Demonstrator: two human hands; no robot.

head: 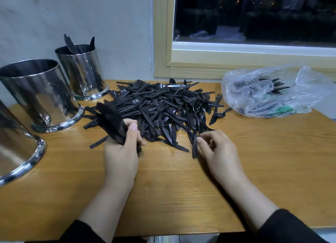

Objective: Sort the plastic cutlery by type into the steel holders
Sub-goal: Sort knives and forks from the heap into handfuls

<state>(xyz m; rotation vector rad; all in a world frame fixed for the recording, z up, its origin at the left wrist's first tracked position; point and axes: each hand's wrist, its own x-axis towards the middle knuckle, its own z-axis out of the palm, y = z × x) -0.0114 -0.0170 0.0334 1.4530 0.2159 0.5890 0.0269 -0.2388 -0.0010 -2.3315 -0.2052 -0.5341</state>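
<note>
- Leftmost, a steel holder point(17, 150), polished cylinder with flared base, cut off by the frame edge; contents hidden.
- Second steel holder point(39, 95), mirror-bright, interior dark and unreadable.
- Third steel holder point(81, 72) at the wall, black handles protruding above its rim; type hard to make out.
- Left hand point(121, 152), grip closed around a fanned bundle of black knives point(111, 121), blades up and blurred.
- Cutlery pile point(163, 106): matte black plastic forks, knives and spoons tangled mid-desk point(181, 197), wood-grain top.
- Right hand point(218, 150), grip narrow, thumb and finger pinching one black piece point(195, 148) at the pile's near edge; its working end buried.
- Crinkled clear plastic bag point(272, 92), far right, more black cutlery dimly visible inside.
</note>
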